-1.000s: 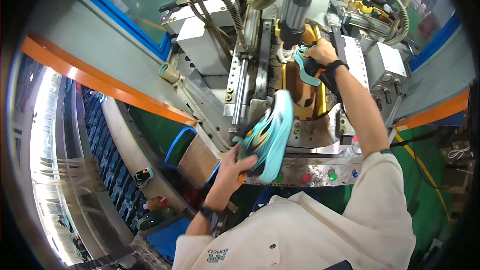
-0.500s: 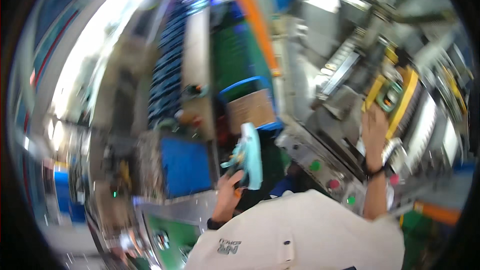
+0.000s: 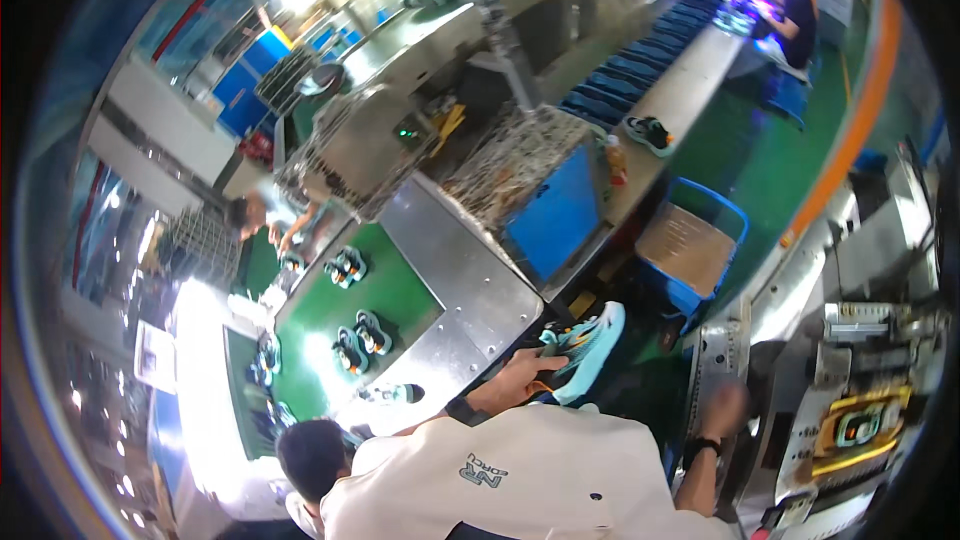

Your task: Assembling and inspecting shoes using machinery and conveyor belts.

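My left hand (image 3: 532, 372) is closed on a light teal sneaker (image 3: 590, 348), gripping it around its heel end and opening. Its pale sole faces right. My right hand (image 3: 725, 408) is blurred beside the metal edge of the machine (image 3: 712, 365), and its fingers cannot be made out. Farther right, a yellow-framed fixture (image 3: 860, 430) in the machine has a dark and orange sneaker (image 3: 858, 427) in it.
Several sneakers (image 3: 346, 266) stand on a green conveyor belt (image 3: 400, 285) at left, with other people near it. A blue chair (image 3: 690, 245) with a cardboard seat stands ahead. Beyond it, a long bench (image 3: 690, 80) runs toward a seated person (image 3: 795, 20).
My view has swung left, bringing the green belt into sight. My right hand has come away from the yellow-framed fixture. The teal sneaker is still in my left hand.
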